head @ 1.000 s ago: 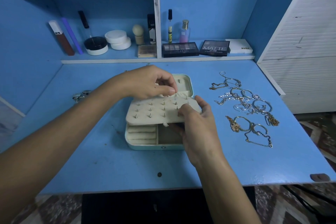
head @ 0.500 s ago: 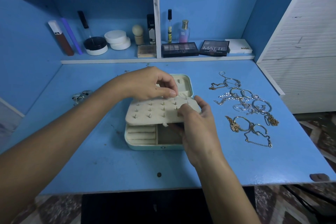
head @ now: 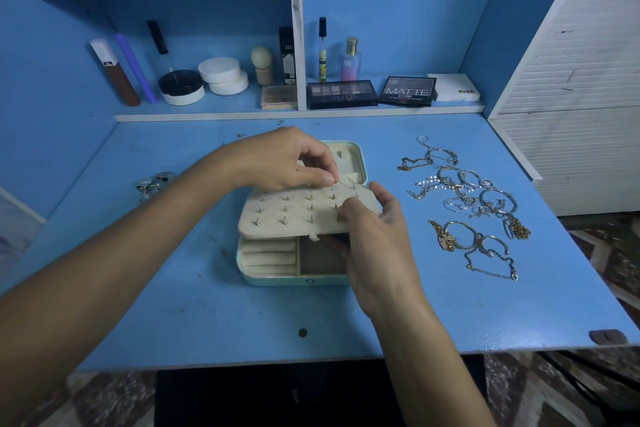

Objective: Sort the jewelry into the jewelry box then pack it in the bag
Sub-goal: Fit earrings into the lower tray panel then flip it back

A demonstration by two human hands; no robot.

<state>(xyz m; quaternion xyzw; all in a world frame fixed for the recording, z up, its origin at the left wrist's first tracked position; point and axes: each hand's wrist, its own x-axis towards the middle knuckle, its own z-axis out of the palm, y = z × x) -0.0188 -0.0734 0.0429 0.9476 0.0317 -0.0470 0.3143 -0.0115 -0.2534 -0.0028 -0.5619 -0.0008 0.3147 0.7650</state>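
Step in hand: I am judging this as loading ear studs onto the earring panel (head: 304, 210), the sorting barely begun.
Jewelry box (head: 294, 274): lying open mid-table, panel propped over its ring rolls.
Left hand (head: 277, 163): fingertips pinching at the panel's far edge; what they are pinching is too small to tell.
Right hand (head: 377, 239): gripping the panel's right end, thumb on top.
Next move: calling for reaching to the tangled bracelets and chains (head: 471, 204) near the table's right edge.
Obstruction: the tilted panel is covering the compartments.
Bystanders: silver rings (head: 152, 182) near the left edge; eyeshadow palettes (head: 341, 94) on the shelf.
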